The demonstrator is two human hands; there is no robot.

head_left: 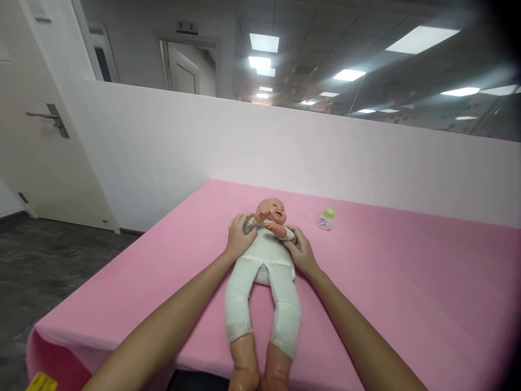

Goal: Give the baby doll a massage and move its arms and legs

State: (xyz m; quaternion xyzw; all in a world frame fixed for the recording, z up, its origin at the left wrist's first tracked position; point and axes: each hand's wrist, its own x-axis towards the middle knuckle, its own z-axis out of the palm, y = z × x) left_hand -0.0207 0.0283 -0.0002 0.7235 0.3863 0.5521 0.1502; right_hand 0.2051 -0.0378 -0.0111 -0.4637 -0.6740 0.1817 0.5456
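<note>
A plastic baby doll in a white cloth one-piece suit point(266, 255) lies on its back on a table covered with a pink cloth point(407, 293), its head pointing away from the camera and its bare plastic feet reaching over the near edge. The doll sits directly between the person's two hands, about midway across the table.

The left hand point(240, 236) is pressed against the doll's side at the shoulder and upper chest, fingers curled around the torso just below the raised arm. The right hand point(300, 251) grips the opposite side of the torso in the same way, fingers wrapped against the white suit beside the doll's bent arm. Both hands are clamped on the doll, one on each flank, with both forearms stretched forward along the doll's legs.

A small clear bottle with a green cap point(326, 219) stands on the pink cloth beyond the right hand, near the doll's head but apart from it. A low white partition wall point(285, 146) rises behind the table, and a white door with a metal handle point(44, 117) stands at the far left.
</note>
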